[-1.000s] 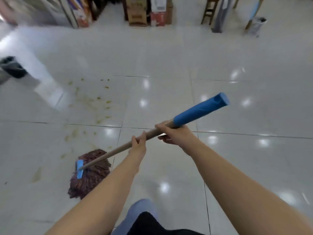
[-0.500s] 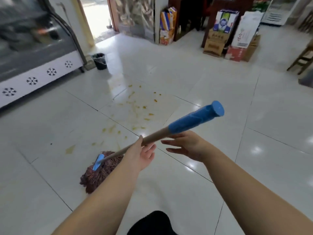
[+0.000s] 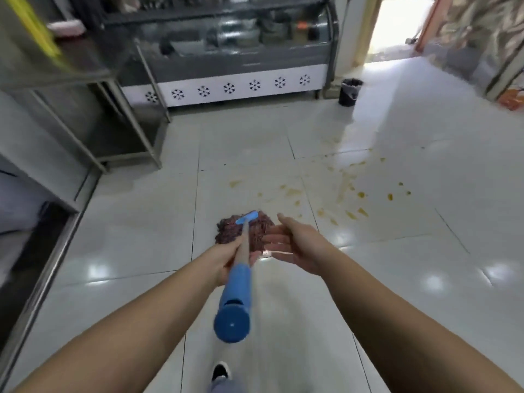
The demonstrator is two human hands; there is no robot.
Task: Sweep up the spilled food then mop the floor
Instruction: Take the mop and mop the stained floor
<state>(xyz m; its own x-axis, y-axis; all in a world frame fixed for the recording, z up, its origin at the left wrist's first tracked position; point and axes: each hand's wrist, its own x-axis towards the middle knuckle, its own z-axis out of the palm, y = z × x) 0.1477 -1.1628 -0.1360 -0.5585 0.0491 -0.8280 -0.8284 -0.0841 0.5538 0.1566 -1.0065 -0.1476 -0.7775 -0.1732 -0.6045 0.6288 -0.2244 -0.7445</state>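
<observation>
A mop with a dark reddish string head (image 3: 245, 231) rests on the white tile floor straight ahead. Its wooden shaft runs toward me and ends in a blue grip (image 3: 234, 302). My left hand (image 3: 229, 256) grips the shaft just above the blue grip. Beside the shaft, my right hand (image 3: 295, 245) is off the mop, fingers spread and straight, holding nothing. Yellow-brown food stains (image 3: 351, 191) are smeared over the tiles to the right of and beyond the mop head.
A glass display counter (image 3: 235, 61) stands along the far wall. A steel table frame (image 3: 93, 114) stands at the left. A small black bin (image 3: 350, 92) sits by the counter's right end, near a bright doorway (image 3: 402, 26). My shoe (image 3: 220, 371) shows at the bottom.
The view has swung left, bringing the counter and steel table ahead. The mop now points straight away from me. My right hand let go of the shaft and stays off it.
</observation>
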